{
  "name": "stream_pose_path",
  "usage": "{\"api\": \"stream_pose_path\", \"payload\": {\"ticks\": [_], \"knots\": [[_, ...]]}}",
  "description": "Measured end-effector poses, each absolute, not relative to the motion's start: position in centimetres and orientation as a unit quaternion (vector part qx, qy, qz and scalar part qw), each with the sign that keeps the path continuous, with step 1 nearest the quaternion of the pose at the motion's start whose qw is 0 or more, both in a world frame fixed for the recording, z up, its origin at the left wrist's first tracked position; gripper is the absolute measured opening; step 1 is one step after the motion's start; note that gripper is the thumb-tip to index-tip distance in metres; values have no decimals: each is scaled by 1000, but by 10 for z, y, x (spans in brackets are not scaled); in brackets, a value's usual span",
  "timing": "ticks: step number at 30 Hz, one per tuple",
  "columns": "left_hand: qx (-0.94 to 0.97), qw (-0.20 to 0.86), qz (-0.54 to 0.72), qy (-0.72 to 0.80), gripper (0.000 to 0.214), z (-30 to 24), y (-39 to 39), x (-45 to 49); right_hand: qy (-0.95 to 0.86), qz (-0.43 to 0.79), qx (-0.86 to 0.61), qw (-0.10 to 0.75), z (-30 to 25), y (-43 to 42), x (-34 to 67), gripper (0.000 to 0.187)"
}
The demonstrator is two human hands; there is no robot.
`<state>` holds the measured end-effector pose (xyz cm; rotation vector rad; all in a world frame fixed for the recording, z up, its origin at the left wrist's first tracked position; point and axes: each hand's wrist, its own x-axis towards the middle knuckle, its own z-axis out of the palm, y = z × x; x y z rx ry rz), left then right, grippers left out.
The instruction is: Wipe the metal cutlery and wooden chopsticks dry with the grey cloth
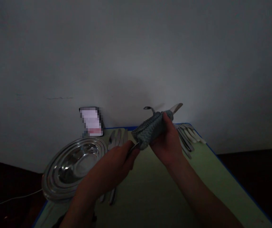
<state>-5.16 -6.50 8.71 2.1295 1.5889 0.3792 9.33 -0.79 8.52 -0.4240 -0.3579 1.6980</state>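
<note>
My left hand (124, 158) is closed on the handle end of a table knife (177, 108), which slants up to the right. Around the middle of the knife is wrapped a grey-green cloth (151, 128) with a darker woven side and a small hanging loop. My right hand (168, 142) grips this cloth from the right, thumb on top, so the knife's middle is hidden. Only the rounded blade tip and a little of the handle show. Both hands are above the table.
A wide shiny steel bowl (49, 177) stands at the left of the green table (150, 190). Several knives (118, 137) lie beside it. On the right lies more cutlery (185, 136), some white-handled. A phone (92, 120) leans against the wall (136, 57).
</note>
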Motion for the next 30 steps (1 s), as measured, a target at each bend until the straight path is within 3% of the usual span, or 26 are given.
{"api": "stream_pose_path", "payload": {"ticks": [8, 15, 21, 26, 30], "knots": [[788, 228, 120, 560, 34, 91, -66, -54, -143, 770, -106, 613, 85, -5, 103, 35], [800, 271, 95, 528, 37, 94, -67, -52, -122, 771, -107, 616, 84, -8, 98, 35], [798, 258, 104, 534, 37, 90, -65, -51, -137, 754, -196, 611, 67, -6, 77, 32], [786, 262, 119, 547, 41, 90, -65, -49, -156, 759, -260, 576, 64, -5, 74, 14], [790, 262, 113, 543, 38, 91, -63, -52, -170, 793, -231, 537, 72, -3, 80, 18]]}}
